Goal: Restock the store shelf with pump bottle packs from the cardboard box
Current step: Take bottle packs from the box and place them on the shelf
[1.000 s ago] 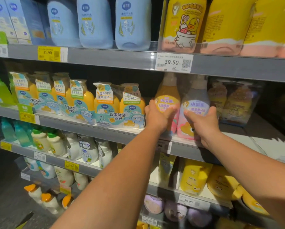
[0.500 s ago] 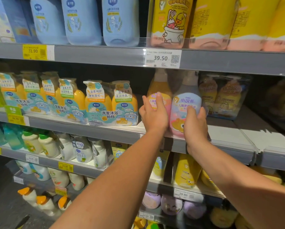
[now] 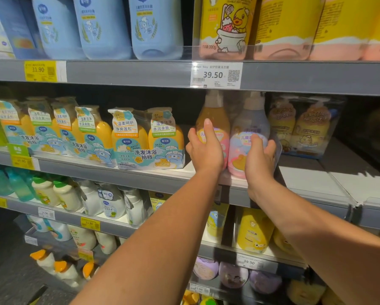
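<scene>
So the pump bottle pack (image 3: 234, 133) is sitting on the middle shelf (image 3: 118, 172), right at the front edge. It's between the yellow bottle sets (image 3: 149, 139) on its left and another clear pack (image 3: 303, 126) further back on its right. It's a see-through plastic case with two pump bottles inside: an orange one fading to pink on the left, a pale bluish-white one fading to pink on the right.

Both hands have hold of it. The left hand (image 3: 204, 150) wraps round the left side with the thumb up the front of the orange bottle. The right hand (image 3: 259, 159) curls round the right edge, thumb on the front label.

Compared with a second ago, the hands sit higher on the pack and cover more of the labels. The pack itself is in the same slot, same neighbours, and still gripped from both sides.

The case is glossy and catches the light, with a stiff edge sticking out past the right hand. The bottles are rounded, with sloped shoulders and pale pump tops. The yellow sets next door have printed blue-and-white card round them. The shelf has a flat grey front strip and a white top. The shelf above carries a white price tag (image 3: 216, 75) reading 39.50, with smooth blue bottles (image 3: 101, 27) and yellow duck bottles (image 3: 224, 25) standing on it.
</scene>
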`<state>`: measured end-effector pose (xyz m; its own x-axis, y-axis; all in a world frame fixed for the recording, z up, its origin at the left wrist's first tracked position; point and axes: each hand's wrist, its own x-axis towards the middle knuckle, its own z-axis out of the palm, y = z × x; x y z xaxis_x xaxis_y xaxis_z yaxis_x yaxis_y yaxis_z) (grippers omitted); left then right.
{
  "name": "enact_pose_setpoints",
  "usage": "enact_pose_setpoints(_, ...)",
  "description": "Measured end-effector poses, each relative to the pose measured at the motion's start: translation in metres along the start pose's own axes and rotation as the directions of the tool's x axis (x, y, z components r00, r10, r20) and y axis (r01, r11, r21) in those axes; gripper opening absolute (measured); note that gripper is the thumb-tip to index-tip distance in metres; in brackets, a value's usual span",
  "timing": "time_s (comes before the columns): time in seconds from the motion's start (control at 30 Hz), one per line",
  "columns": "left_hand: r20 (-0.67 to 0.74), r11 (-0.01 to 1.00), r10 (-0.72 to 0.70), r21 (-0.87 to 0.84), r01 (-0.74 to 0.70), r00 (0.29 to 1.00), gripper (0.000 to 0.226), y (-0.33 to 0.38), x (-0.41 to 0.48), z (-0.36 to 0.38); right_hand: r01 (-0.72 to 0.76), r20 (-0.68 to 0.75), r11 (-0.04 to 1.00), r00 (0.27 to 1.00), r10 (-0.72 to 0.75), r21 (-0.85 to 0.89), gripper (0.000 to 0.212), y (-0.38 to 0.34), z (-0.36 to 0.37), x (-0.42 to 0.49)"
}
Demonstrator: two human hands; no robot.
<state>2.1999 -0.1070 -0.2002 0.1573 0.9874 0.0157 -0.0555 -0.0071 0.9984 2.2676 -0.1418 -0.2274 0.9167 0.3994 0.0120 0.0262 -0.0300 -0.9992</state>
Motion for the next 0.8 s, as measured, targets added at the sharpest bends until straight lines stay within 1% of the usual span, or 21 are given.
enact_pose_setpoints(0.17, 0.001, 1.0, -0.009, 0.023, 0.009, 1.0, 0.063, -0.002, 0.006, 0.003, -0.002, 0.01, 1.0, 1.0, 0.002, 0.02, 0.07, 0.001, 0.001, 0.009)
enact_pose_setpoints(0.23, -0.003, 0.999, -0.011, 0.035, 0.011, 1.0, 0.063, -0.003, 0.01, 0.004, -0.002, 0.015, 1.0, 1.0, 0.002, 0.024, 0.067, 0.003, 0.001, 0.012)
enact_pose_setpoints(0.4, 0.039, 0.998, 0.008, 0.062, -0.011, 0.999, 0.062, -0.006, 0.012, 0.0, -0.015, 0.069, 0.999, 0.998, 0.013, 0.029, 0.075, 0.006, -0.002, 0.012)
enact_pose_setpoints(0.47, 0.086, 0.993, 0.039, 0.111, -0.048, 0.996, 0.06, -0.009, 0.007, -0.005, -0.025, 0.097, 1.0, 0.995, 0.026, -0.009, 0.077, 0.006, -0.005, 0.011)
enact_pose_setpoints(0.53, 0.144, 0.967, 0.08, 0.228, -0.112, 0.986, 0.057, -0.012, 0.002, -0.013, -0.033, 0.111, 0.997, 0.993, 0.041, -0.075, 0.073, 0.004, -0.009, 0.005)
enact_pose_setpoints(0.6, 0.232, 0.886, 0.138, 0.405, -0.225, 0.963, 0.05, -0.015, -0.003, -0.023, -0.019, 0.118, 0.986, 0.992, 0.038, -0.166, 0.06, 0.003, -0.015, -0.003)
enact_pose_setpoints(0.67, 0.351, 0.736, 0.135, 0.59, -0.331, 0.927, 0.051, -0.016, -0.01, -0.038, 0.025, 0.168, 0.954, 0.985, 0.027, -0.297, 0.052, 0.0, -0.019, -0.013)
enact_pose_setpoints(0.73, 0.436, 0.56, 0.088, 0.722, -0.406, 0.896, 0.056, -0.016, -0.018, -0.055, 0.098, 0.247, 0.887, 0.969, 0.019, -0.45, 0.044, -0.006, -0.025, -0.026)
enact_pose_setpoints(0.8, 0.486, 0.43, 0.058, 0.777, -0.461, 0.872, 0.056, -0.016, -0.025, -0.073, 0.193, 0.323, 0.784, 0.946, 0.011, -0.59, 0.035, -0.009, -0.03, -0.041)
